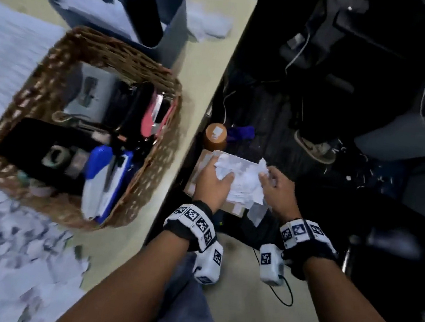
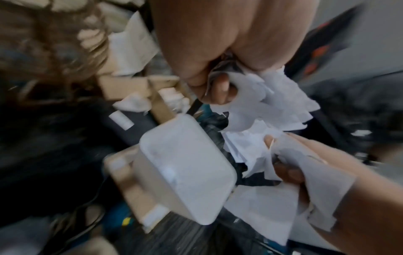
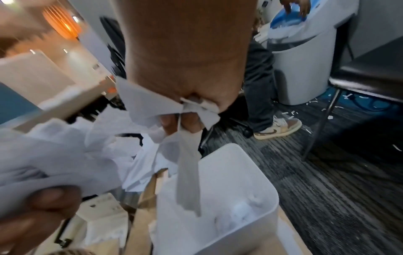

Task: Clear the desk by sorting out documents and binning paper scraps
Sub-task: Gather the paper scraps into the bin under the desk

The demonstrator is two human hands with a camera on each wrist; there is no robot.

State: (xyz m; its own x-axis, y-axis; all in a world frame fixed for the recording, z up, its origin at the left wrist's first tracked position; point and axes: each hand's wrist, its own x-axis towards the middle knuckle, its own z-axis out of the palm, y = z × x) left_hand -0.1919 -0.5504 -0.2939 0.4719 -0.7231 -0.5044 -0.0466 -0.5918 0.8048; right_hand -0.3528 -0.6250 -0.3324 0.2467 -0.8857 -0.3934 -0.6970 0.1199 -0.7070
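1. The left hand [image 1: 212, 184] and right hand [image 1: 278, 188] each hold a tight grip on one bundle of torn paper scraps [image 1: 241, 180], fingers curled into it.
2. The bundle hangs beyond the desk [image 1: 212, 62] edge, above a cardboard box [image 1: 197, 164] on the floor.
3. On the desk sit a wicker basket [image 1: 151, 154] of stationery and loose papers [image 1: 10, 63].
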